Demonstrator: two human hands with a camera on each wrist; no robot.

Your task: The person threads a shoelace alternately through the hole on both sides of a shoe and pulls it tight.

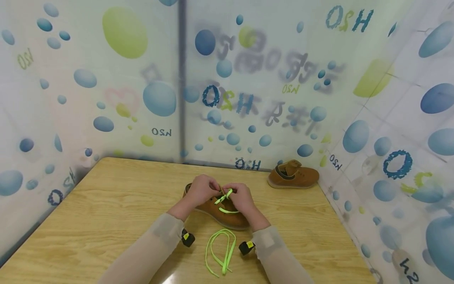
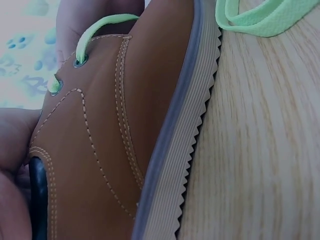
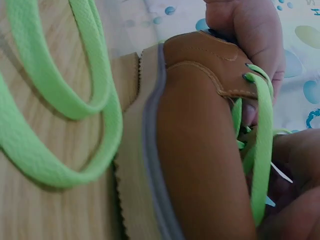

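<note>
A brown shoe (image 1: 210, 211) with a pale ridged sole stands on the table, its toe toward the right. A bright green shoelace (image 3: 264, 150) passes through eyelets near its front; two laced eyelets show in the left wrist view. At the eyelet flap, my left hand (image 1: 203, 192) grips the shoe's upper edge, one fingertip showing behind the flap in the right wrist view. My right hand (image 1: 242, 198) pinches the green lace above the shoe, close to the left fingers. White slivers show by the right fingers; what they are I cannot tell.
Another green lace length (image 1: 232, 252) lies looped on the wooden table (image 1: 142, 205), nearer me than the shoe. A second brown shoe (image 1: 299, 177) stands at the table's back right corner. Patterned curtains (image 1: 269, 118) hang behind and at both sides.
</note>
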